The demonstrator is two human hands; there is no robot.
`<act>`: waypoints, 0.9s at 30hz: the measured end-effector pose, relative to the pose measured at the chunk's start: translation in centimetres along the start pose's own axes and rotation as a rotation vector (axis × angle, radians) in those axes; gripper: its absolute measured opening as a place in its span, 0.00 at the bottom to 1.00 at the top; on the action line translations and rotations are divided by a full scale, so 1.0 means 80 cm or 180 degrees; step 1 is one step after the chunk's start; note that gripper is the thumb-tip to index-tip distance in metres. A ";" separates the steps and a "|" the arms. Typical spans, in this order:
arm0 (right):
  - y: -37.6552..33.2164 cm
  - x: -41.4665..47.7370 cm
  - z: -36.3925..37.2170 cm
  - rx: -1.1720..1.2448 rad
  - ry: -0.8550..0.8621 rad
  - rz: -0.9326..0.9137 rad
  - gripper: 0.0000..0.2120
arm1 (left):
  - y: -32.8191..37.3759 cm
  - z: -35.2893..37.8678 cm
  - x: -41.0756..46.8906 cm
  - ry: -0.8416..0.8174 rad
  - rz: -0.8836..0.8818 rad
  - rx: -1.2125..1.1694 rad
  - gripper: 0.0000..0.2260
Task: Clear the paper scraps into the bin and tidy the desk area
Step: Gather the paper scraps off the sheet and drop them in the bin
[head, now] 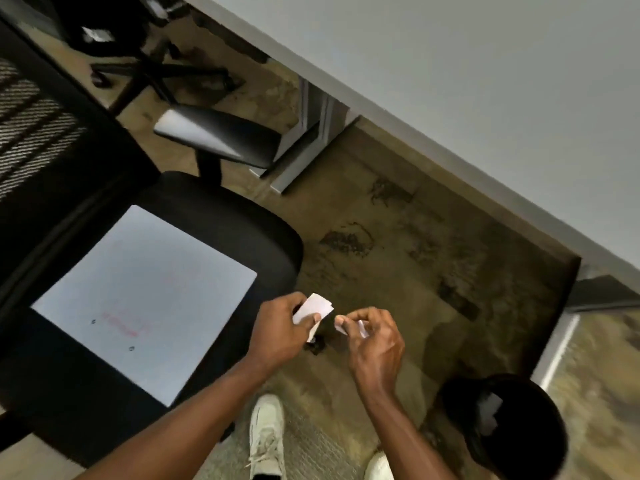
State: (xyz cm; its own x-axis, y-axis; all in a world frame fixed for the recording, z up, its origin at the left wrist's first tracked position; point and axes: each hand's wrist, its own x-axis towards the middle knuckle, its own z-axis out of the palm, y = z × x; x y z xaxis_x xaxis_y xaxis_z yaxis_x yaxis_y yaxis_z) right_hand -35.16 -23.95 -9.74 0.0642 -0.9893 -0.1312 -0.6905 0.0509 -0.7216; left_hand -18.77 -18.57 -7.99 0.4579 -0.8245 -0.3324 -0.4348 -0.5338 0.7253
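Note:
My left hand (282, 329) pinches a folded white paper scrap (313, 306) above the carpet. A short gap to its right, my right hand (372, 336) grips a smaller white paper piece (360, 328), mostly hidden by the fingers. A black round bin (530, 441) stands on the floor at the lower right, below and right of both hands, with white paper scraps (487, 412) inside. A large white sheet (145, 299) with faint red writing lies flat on the seat of a black office chair (242, 223) to the left.
The white desk top (467, 64) runs diagonally across the upper right, its metal legs (311, 147) on the patterned carpet. The chair's mesh back (38, 126) and armrest (221, 136) stand left. A second chair base (152, 71) sits far back. My white shoes (266, 434) are below.

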 end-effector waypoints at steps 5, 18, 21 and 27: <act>0.088 0.000 -0.078 0.0165 0.0457 0.0716 0.10 | 0.057 0.103 -0.019 -0.0472 0.0077 0.0006 0.08; 0.302 -0.033 -0.238 0.0447 0.1103 0.1708 0.08 | 0.176 0.360 -0.090 -0.1325 0.0307 0.0331 0.08; 0.353 -0.040 -0.270 0.0397 0.1216 0.1784 0.08 | 0.187 0.424 -0.105 -0.1499 0.0344 0.0405 0.08; 0.461 -0.045 -0.306 0.0108 0.1262 0.2013 0.05 | 0.192 0.540 -0.130 -0.1785 0.0218 0.0532 0.14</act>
State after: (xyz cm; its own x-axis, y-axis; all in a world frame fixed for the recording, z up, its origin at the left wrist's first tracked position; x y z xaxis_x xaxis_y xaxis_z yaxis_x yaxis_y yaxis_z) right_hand -78.48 -21.83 -19.20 -0.6069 -0.7447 -0.2778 -0.4865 0.6244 -0.6111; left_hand -63.74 -26.27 -19.44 -0.0359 -0.8071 -0.5893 -0.5860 -0.4607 0.6666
